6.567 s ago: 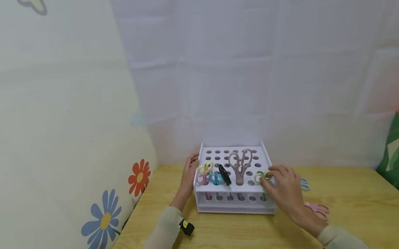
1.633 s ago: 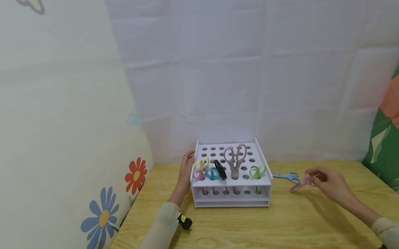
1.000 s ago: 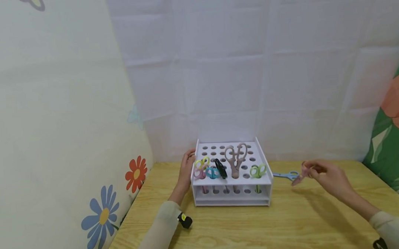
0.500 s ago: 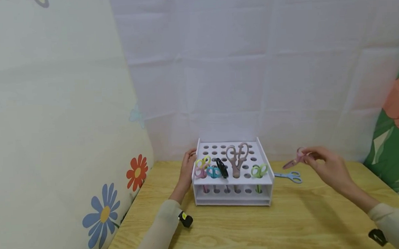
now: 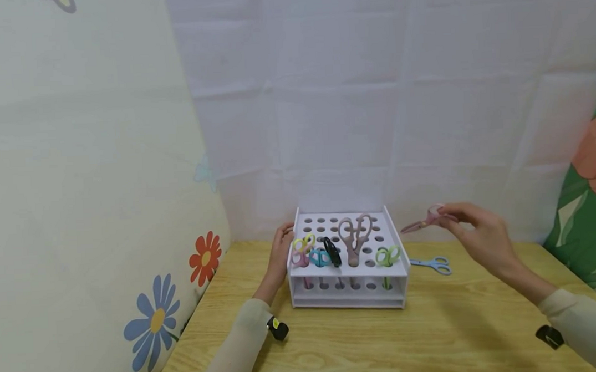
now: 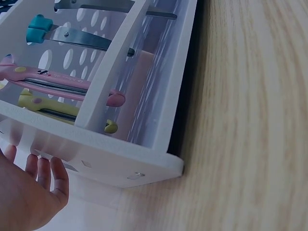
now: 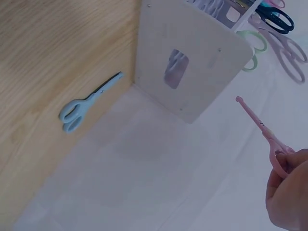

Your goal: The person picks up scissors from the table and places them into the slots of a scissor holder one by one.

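Observation:
My right hand (image 5: 485, 236) pinches a pair of pink scissors (image 5: 431, 219) by the handle loops, up in the air to the right of a white rack (image 5: 348, 303). Their tips point left, toward the rack's right wall. My left hand (image 5: 279, 253) rests its fingers against the rack's left wall, as the left wrist view also shows. Upright in the front holes stand yellow scissors (image 5: 304, 242), pink scissors (image 6: 57, 86), teal scissors (image 5: 319, 257), a black-handled pair (image 5: 332, 252), large mauve scissors (image 5: 354, 242) and green scissors (image 5: 387, 255).
Blue scissors (image 5: 436, 265) lie on the wooden table (image 5: 365, 344) beside the rack's right wall. Behind the rack hangs a white cloth (image 5: 325, 124). A flowered panel (image 5: 103, 189) stands along the left edge.
After leaving the green scissors in the rack's front right hole, my right hand has picked the pink scissors off the table. It has raised them and moved left; the left hand stays put.

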Demonstrator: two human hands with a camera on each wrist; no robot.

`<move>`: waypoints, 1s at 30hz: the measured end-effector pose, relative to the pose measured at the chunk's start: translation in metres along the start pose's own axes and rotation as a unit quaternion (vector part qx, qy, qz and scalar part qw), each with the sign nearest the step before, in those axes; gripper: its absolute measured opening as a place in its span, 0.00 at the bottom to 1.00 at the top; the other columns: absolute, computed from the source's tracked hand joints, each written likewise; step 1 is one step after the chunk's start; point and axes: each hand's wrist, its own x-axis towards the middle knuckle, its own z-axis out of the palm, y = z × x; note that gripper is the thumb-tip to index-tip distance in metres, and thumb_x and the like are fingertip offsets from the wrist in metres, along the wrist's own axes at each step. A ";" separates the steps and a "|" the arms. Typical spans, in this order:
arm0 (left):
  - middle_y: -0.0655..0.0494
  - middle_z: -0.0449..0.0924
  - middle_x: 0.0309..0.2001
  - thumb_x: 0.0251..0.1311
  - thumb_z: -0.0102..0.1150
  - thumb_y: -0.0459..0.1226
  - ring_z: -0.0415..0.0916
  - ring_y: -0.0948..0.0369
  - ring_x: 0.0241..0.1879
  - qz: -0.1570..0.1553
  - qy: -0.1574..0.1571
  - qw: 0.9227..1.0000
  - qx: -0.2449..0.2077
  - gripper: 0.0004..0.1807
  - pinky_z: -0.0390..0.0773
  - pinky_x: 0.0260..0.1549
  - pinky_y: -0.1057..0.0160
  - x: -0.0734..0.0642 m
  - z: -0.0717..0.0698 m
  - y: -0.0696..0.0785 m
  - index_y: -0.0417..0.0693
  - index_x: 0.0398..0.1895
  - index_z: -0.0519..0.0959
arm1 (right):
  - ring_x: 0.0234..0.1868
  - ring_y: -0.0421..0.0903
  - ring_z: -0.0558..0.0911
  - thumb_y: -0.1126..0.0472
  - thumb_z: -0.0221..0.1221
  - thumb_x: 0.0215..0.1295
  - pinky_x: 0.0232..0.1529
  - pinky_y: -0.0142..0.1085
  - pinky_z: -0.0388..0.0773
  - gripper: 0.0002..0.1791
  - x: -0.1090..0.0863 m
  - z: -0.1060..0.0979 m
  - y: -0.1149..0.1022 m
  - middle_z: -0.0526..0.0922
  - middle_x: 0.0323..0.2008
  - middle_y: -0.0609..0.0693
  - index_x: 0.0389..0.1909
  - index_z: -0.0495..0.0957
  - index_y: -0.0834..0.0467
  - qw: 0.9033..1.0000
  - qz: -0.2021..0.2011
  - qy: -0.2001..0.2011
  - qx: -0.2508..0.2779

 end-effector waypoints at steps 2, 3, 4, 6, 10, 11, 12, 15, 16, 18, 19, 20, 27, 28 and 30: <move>0.41 0.70 0.67 0.79 0.46 0.45 0.70 0.46 0.62 0.001 0.009 1.000 0.003 0.25 0.69 0.59 0.54 -0.001 0.000 -0.001 0.44 0.73 0.67 | 0.41 0.29 0.82 0.76 0.72 0.55 0.44 0.20 0.73 0.15 0.004 0.005 -0.001 0.88 0.44 0.52 0.43 0.86 0.62 1.000 -0.008 -0.003 0.013; 0.42 0.70 0.66 0.78 0.46 0.46 0.71 0.47 0.61 0.000 0.013 1.000 0.004 0.25 0.69 0.59 0.54 -0.001 0.000 -0.002 0.45 0.73 0.68 | 0.41 0.30 0.82 0.76 0.72 0.55 0.44 0.21 0.74 0.15 0.006 0.008 -0.002 0.88 0.44 0.52 0.43 0.87 0.62 1.000 -0.012 -0.005 0.019; 0.44 0.71 0.66 0.78 0.47 0.46 0.71 0.48 0.60 0.000 0.016 1.000 0.007 0.25 0.69 0.59 0.53 -0.002 0.000 -0.002 0.47 0.72 0.68 | 0.41 0.30 0.82 0.76 0.71 0.55 0.44 0.21 0.74 0.14 0.007 0.011 -0.002 0.88 0.44 0.52 0.42 0.87 0.62 1.000 -0.015 -0.008 0.022; 0.45 0.72 0.65 0.77 0.47 0.47 0.72 0.49 0.59 0.002 0.021 1.000 0.009 0.25 0.70 0.59 0.52 -0.002 0.001 -0.002 0.48 0.71 0.69 | 0.40 0.31 0.82 0.76 0.72 0.55 0.44 0.21 0.74 0.14 0.010 0.016 -0.004 0.88 0.44 0.51 0.41 0.87 0.61 0.999 -0.019 -0.015 0.027; 0.44 0.72 0.65 0.77 0.46 0.47 0.72 0.49 0.60 0.009 0.025 1.000 0.013 0.25 0.68 0.61 0.49 -0.001 0.002 -0.003 0.47 0.71 0.70 | 0.38 0.33 0.83 0.76 0.71 0.55 0.42 0.21 0.73 0.15 0.015 0.026 -0.007 0.89 0.41 0.50 0.42 0.88 0.59 0.999 -0.017 -0.029 0.033; 0.44 0.72 0.65 0.77 0.46 0.46 0.71 0.49 0.60 0.010 0.026 1.000 0.015 0.24 0.68 0.61 0.49 0.000 0.003 -0.002 0.47 0.71 0.70 | 0.37 0.34 0.83 0.76 0.71 0.55 0.41 0.21 0.73 0.15 0.016 0.029 -0.008 0.89 0.40 0.50 0.43 0.88 0.59 0.999 -0.014 -0.032 0.036; 0.44 0.72 0.64 0.77 0.46 0.46 0.71 0.49 0.60 0.009 0.027 0.999 0.017 0.24 0.68 0.61 0.49 0.000 0.004 -0.002 0.47 0.70 0.70 | 0.37 0.34 0.83 0.76 0.71 0.56 0.40 0.21 0.73 0.16 0.016 0.031 -0.008 0.89 0.39 0.49 0.43 0.88 0.59 0.998 -0.012 -0.038 0.039; 0.44 0.72 0.64 0.77 0.46 0.46 0.70 0.49 0.61 0.006 0.028 0.999 0.018 0.24 0.67 0.62 0.49 -0.001 0.004 -0.002 0.47 0.70 0.70 | 0.35 0.36 0.83 0.77 0.68 0.58 0.38 0.22 0.73 0.16 0.019 0.039 -0.010 0.89 0.37 0.48 0.44 0.88 0.59 0.997 -0.002 -0.056 0.050; 0.43 0.72 0.64 0.77 0.46 0.45 0.70 0.49 0.61 0.007 0.028 0.999 0.017 0.24 0.67 0.62 0.49 -0.001 0.005 -0.001 0.47 0.71 0.70 | 0.35 0.37 0.82 0.77 0.68 0.58 0.37 0.22 0.73 0.15 0.019 0.042 -0.010 0.89 0.37 0.48 0.44 0.88 0.60 0.997 0.001 -0.061 0.053; 0.42 0.71 0.65 0.78 0.46 0.45 0.70 0.48 0.62 0.008 0.025 1.000 0.017 0.24 0.66 0.63 0.48 -0.001 0.004 -0.001 0.45 0.71 0.69 | 0.35 0.38 0.82 0.77 0.66 0.59 0.37 0.23 0.73 0.15 0.021 0.046 -0.009 0.89 0.37 0.48 0.45 0.88 0.60 0.996 0.002 -0.074 0.054; 0.42 0.70 0.66 0.78 0.46 0.45 0.69 0.48 0.62 0.008 0.020 1.000 0.015 0.25 0.66 0.63 0.49 -0.001 0.003 -0.001 0.44 0.72 0.68 | 0.35 0.39 0.81 0.77 0.66 0.60 0.36 0.23 0.73 0.15 0.022 0.048 -0.009 0.89 0.37 0.48 0.45 0.88 0.59 0.995 0.001 -0.081 0.052; 0.41 0.70 0.66 0.79 0.45 0.44 0.69 0.48 0.63 0.004 0.015 1.000 0.017 0.25 0.66 0.63 0.48 -0.001 0.003 0.000 0.43 0.72 0.67 | 0.34 0.39 0.81 0.76 0.66 0.60 0.35 0.24 0.72 0.14 0.024 0.050 -0.009 0.89 0.37 0.48 0.45 0.88 0.59 0.995 0.000 -0.089 0.049; 0.38 0.71 0.65 0.79 0.45 0.37 0.70 0.47 0.61 0.008 -0.007 1.000 0.021 0.22 0.68 0.61 0.51 -0.016 0.003 0.035 0.38 0.70 0.68 | 0.31 0.45 0.82 0.76 0.67 0.57 0.30 0.28 0.74 0.13 0.036 0.066 -0.010 0.89 0.36 0.51 0.41 0.88 0.60 0.989 0.001 -0.142 0.048; 0.37 0.71 0.65 0.78 0.45 0.37 0.70 0.46 0.62 0.008 -0.006 1.000 0.020 0.22 0.68 0.61 0.51 -0.017 0.003 0.035 0.37 0.70 0.68 | 0.31 0.46 0.83 0.77 0.68 0.56 0.31 0.28 0.74 0.13 0.037 0.068 -0.010 0.89 0.36 0.52 0.40 0.88 0.60 0.988 -0.001 -0.146 0.052; 0.36 0.70 0.65 0.78 0.45 0.37 0.69 0.43 0.62 0.006 -0.007 1.000 0.017 0.23 0.69 0.60 0.50 -0.017 0.003 0.035 0.35 0.71 0.67 | 0.31 0.47 0.83 0.78 0.67 0.56 0.31 0.28 0.75 0.13 0.039 0.073 -0.010 0.89 0.35 0.52 0.39 0.88 0.61 0.986 -0.004 -0.157 0.058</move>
